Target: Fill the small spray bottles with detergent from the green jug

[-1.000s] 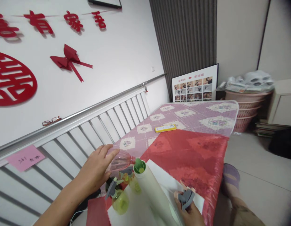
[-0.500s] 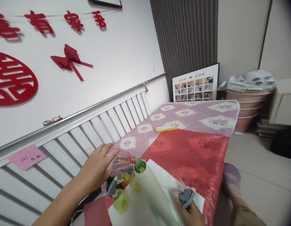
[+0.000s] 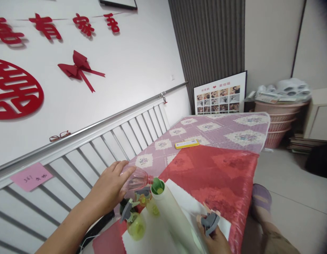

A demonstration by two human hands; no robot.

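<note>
My left hand [image 3: 114, 180] is closed around a clear, pinkish plastic bottle [image 3: 138, 178], tipped sideways. The bottle's neck points at the open top of a tall, pale green-white tube-shaped container [image 3: 170, 208], with a green piece [image 3: 156, 183] inside its mouth. Whether liquid is flowing I cannot tell. Low on the right, my right hand [image 3: 215, 236] grips a grey spray trigger head [image 3: 209, 223], beside the pale container. Just left of the container stands a yellow-green spray bottle [image 3: 136, 225] with a grey trigger; another small yellowish one [image 3: 153, 208] is close by, partly hidden.
A red cloth [image 3: 218, 173] and white paper [image 3: 179, 194] lie over the flowered tablecloth [image 3: 208, 126]. Farther back is a yellow-edged box [image 3: 187, 144]. White railings [image 3: 108, 148] run along the left. Pink baskets [image 3: 276, 123] and a photo board [image 3: 220, 93] stand behind.
Both hands and what they hold stay almost exactly where they were. The whole view has shifted very slightly.
</note>
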